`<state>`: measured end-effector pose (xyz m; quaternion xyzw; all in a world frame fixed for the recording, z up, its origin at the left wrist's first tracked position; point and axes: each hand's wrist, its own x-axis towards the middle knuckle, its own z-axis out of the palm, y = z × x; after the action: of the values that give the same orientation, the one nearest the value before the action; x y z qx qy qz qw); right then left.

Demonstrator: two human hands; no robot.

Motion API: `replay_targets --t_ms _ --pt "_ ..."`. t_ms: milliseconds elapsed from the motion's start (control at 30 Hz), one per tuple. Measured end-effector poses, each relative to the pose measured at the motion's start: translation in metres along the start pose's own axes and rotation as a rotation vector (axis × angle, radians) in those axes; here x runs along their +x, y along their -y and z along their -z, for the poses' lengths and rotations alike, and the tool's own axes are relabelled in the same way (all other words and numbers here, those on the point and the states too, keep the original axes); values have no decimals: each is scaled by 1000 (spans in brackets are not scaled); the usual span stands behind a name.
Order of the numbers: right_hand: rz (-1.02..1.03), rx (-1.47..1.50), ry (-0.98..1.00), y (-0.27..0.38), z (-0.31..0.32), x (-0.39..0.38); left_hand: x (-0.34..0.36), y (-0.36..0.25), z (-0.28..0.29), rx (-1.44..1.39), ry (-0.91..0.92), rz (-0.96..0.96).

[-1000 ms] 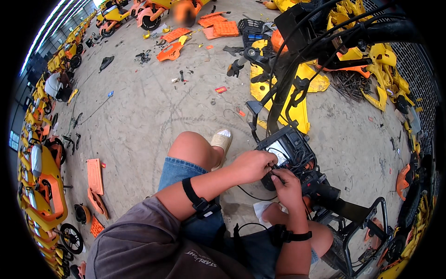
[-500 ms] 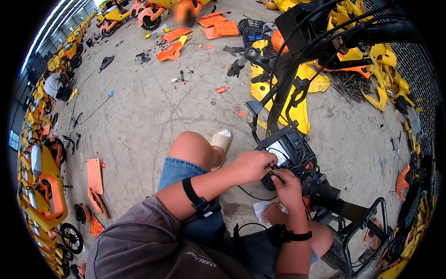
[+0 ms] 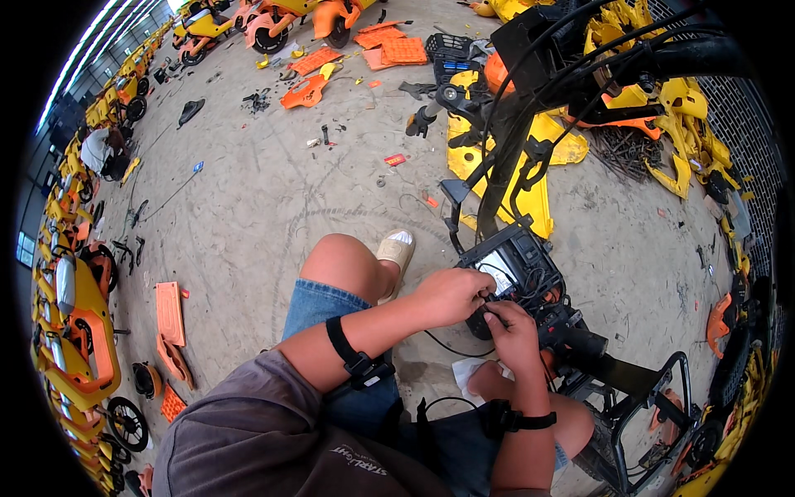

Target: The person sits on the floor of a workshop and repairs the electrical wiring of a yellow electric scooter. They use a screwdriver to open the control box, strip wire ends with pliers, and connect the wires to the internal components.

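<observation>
Both my hands work close together at the near left side of a stripped black scooter frame [image 3: 507, 178]. My left hand [image 3: 457, 295] is closed, its fingertips pinched at a small dark piece that I cannot make out. Just right of it, my right hand [image 3: 513, 330] is closed too, thumb and finger pressed by the same spot. Between and below them shows a dark rounded part [image 3: 478, 324], with a thin black cable [image 3: 447, 343] hanging in a loop. Beyond the fingers sits a black box with a white label [image 3: 497, 267], crossed by wires.
Yellow panels [image 3: 530, 195] lie under the frame's front, with a heap of yellow and orange panels [image 3: 679, 108] at the far right. Rows of yellow scooters [image 3: 79, 340] line the left, where a person [image 3: 99, 153] crouches. Orange panels [image 3: 306, 89] and small scraps litter the concrete floor.
</observation>
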<state>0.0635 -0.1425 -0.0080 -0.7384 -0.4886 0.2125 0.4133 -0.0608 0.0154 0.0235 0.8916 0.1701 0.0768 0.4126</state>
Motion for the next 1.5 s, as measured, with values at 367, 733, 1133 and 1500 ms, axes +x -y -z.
replay_targets --t_ms 367,733,1133,1500 --pt "4 6 4 1 0 0 0 2 -1 1 1 1" --pt "-54 28 14 2 0 -1 0 5 -6 -11 -57 -44" --pt "-55 48 32 4 1 0 0 6 -6 -3 -43 -51" --pt "-61 49 36 4 1 0 -1 3 -4 -3 -48 -53"
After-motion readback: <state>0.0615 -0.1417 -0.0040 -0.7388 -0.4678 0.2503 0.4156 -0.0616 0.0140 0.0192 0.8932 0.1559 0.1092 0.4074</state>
